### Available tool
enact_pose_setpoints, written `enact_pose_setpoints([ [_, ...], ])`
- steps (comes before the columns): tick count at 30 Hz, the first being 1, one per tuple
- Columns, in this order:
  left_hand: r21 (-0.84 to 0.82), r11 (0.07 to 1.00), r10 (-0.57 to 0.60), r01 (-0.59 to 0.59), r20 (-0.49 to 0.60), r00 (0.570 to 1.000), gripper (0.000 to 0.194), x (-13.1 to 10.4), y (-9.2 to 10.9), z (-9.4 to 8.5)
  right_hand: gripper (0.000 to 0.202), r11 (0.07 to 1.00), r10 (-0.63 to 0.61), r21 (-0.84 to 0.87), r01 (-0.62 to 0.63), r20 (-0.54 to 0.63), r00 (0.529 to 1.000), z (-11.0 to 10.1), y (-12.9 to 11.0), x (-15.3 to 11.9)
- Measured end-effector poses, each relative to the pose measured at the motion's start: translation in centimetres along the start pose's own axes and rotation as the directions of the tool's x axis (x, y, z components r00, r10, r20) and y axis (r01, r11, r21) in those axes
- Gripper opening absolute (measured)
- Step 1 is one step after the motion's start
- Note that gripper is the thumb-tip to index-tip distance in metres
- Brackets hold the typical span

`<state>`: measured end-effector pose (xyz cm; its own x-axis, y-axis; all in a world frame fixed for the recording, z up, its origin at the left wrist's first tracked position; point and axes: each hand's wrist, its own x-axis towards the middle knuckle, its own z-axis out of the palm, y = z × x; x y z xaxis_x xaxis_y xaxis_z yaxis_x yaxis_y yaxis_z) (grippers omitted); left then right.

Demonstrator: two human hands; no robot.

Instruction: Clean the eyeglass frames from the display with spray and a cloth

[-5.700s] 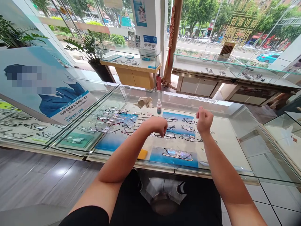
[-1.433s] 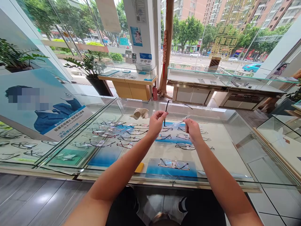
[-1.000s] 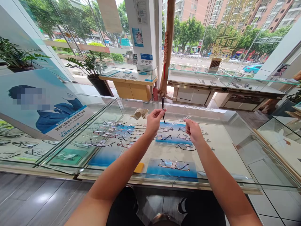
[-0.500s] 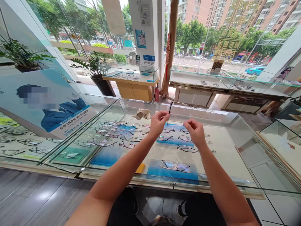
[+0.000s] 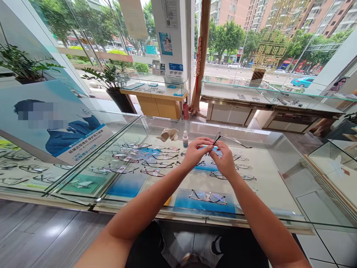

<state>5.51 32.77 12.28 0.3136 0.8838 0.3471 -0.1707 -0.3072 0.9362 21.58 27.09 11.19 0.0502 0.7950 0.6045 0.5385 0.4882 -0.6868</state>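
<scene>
Dark-framed glasses (image 5: 216, 137) are held above the glass display case, one thin temple reaching out to the right. My left hand (image 5: 198, 149) pinches them from the left. Close against it, my right hand (image 5: 224, 159) has its fingers closed on the same glasses. The fingers cover much of the frame. Just left of the hands a small white bottle (image 5: 185, 139) stands upright, beside a crumpled beige cloth (image 5: 168, 134).
Rows of glasses (image 5: 161, 156) lie inside the display case (image 5: 267, 219). One pair (image 5: 208, 196) rests on a blue mat near the front. A poster board (image 5: 52, 119) leans at the left. Farther back are more cases, potted plants and a red fire extinguisher (image 5: 186, 110).
My hands have come together, and the glasses have turned so a temple points right. My right hand moved left onto them. The white bottle, mostly hidden before, now shows.
</scene>
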Motion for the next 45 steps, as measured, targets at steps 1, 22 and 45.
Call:
enact_pose_setpoints([
  [1, 0.013, 1.0, 0.005, -0.004, -0.002, 1.0, 0.021, 0.0, 0.0, 0.0, 0.035, 1.0, -0.007, -0.007, 0.007, -0.011, 1.0, 0.0, 0.1, 0.0],
  [22, 0.763, 0.533, -0.029, 0.366, -0.415, 0.909, 0.061, 3.5, 0.1, -6.2, 0.033, 0.998, 0.047, -0.041, -0.051, -0.083, 0.995, -0.7, 0.0, 0.1],
  [45, -0.237, 0.954, -0.179, 0.182, 0.035, 0.983, 0.045, 4.1, 1.2, -7.0, 0.038, 0.997, 0.078, -0.005, -0.08, -0.157, 0.985, -1.6, -0.2, 0.3],
])
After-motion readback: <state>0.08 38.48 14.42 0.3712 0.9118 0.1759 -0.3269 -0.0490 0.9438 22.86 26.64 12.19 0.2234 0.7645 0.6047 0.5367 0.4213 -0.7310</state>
